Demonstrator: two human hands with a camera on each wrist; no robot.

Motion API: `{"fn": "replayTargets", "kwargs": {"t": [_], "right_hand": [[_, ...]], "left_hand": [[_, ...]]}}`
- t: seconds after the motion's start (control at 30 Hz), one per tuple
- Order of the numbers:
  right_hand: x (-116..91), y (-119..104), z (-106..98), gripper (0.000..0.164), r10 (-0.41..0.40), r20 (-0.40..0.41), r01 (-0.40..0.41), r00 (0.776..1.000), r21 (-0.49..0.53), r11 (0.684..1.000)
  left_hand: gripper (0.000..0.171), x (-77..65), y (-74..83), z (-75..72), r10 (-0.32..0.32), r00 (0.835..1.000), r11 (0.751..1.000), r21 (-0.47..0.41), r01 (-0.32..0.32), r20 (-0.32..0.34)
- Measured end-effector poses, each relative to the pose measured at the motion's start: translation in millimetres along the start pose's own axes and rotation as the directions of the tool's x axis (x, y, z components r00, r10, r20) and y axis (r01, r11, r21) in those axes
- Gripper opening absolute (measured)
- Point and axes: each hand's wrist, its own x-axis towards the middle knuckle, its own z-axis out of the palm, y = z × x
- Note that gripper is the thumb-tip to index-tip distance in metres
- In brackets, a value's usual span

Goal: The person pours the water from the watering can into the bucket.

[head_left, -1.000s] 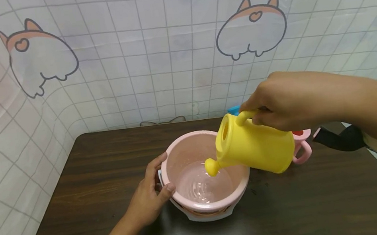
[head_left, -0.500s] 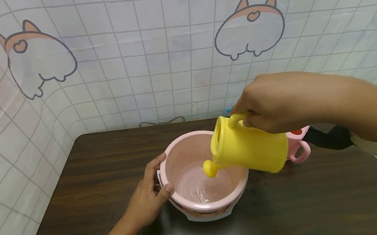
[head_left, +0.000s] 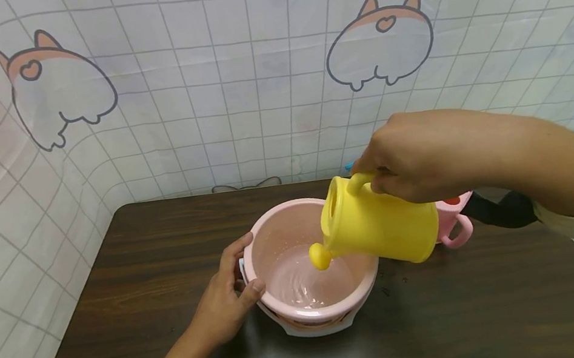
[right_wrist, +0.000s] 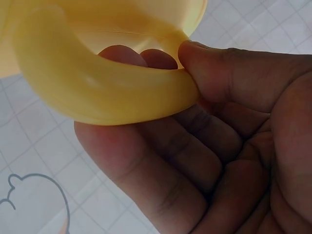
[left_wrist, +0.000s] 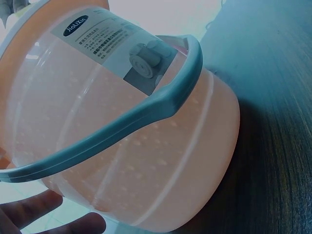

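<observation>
A pink bucket (head_left: 306,317) with a pale handle stands on the table, with some clear water (head_left: 307,280) at its bottom. My left hand (head_left: 224,301) holds its left side, thumb over the rim; two fingertips (left_wrist: 85,224) show beside the bucket wall (left_wrist: 161,165) in the left wrist view. My right hand (head_left: 410,155) grips the handle (right_wrist: 112,92) of a yellow watering can (head_left: 382,227), fingers and thumb round it. The can is tilted left over the bucket, its round sprinkler head (head_left: 320,256) above the water. No stream from it can be made out.
Behind the watering can stands a pink cup-like container (head_left: 456,228) with a handle, partly hidden. A bit of a blue thing (head_left: 349,166) shows at the back. Small drops (head_left: 385,291) lie on the dark wooden table (head_left: 165,251). A tiled-pattern sheet (head_left: 230,89) hangs behind.
The watering can and my right hand have shifted slightly left over the bucket since one second ago, then stayed nearly still. My left hand keeps its place on the bucket.
</observation>
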Motion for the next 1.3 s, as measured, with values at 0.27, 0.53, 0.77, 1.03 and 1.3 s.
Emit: {"fn": "replayTargets", "kwargs": {"t": [0.27, 0.53, 0.77, 1.03, 1.3], "right_hand": [[-2, 5, 2, 0.029, -0.047, -0.029, 0.045, 0.998, -0.05, 0.998], [-7, 12, 5, 0.023, -0.07, -0.077, 0.065, 0.995, -0.064, 0.996], [-24, 27, 16, 0.032, -0.006, -0.146, 0.002, 0.989, -0.025, 1.0], [-49, 57, 41, 0.036, -0.09, -0.336, 0.092, 0.938, -0.01, 0.996], [-68, 79, 72, 0.041, -0.143, -0.513, 0.164, 0.846, -0.004, 0.986]], "left_hand": [[0.071, -0.3, 1.4, -0.3, -0.023, 1.0, 1.0, -0.009, 0.023, 0.007], [0.072, -0.5, 1.5, -1.3, -0.017, 1.0, 1.0, -0.01, 0.017, 0.008], [0.072, -0.6, 1.4, -1.4, -0.021, 1.0, 1.0, -0.002, 0.021, 0.008], [0.072, 0.4, 1.5, -1.2, -0.019, 1.0, 1.0, 0.0, 0.019, 0.008], [0.071, -0.4, 1.8, -1.1, -0.026, 1.0, 1.0, -0.008, 0.026, 0.008]]}}
